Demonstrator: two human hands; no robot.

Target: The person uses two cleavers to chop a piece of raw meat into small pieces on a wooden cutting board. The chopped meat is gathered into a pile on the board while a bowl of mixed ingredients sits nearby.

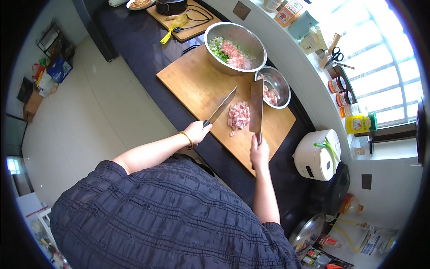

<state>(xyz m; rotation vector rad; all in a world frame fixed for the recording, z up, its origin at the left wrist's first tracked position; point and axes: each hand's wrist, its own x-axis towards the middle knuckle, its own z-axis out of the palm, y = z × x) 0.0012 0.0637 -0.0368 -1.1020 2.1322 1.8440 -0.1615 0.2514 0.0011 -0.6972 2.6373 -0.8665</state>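
Head view: from where I'm standing, far L on the dark table (127, 47) there's 1 plate w/ flat browned cakes, then 1 small board (191, 34) w/ a dark pot (171, 7) on it. Next, 1 big board (181, 78). L hand (197, 133), 1 yellow bracelet on the wrist, fingers closed round a narrow knife (221, 106), blade angled up-R. Then 1 large steel bowl (247, 40) w/ green bits & pink mince. 1 pile of chopped meat (238, 115) sits on the big board btwn the 2 blades. R hand (259, 153): fingers wrapped round a cleaver (256, 105), blade just R of the pile. Beyond, 1 smaller steel bowl (278, 80) w/ meat pcs, then 1 white cooker (309, 152) w/ green onion on top.
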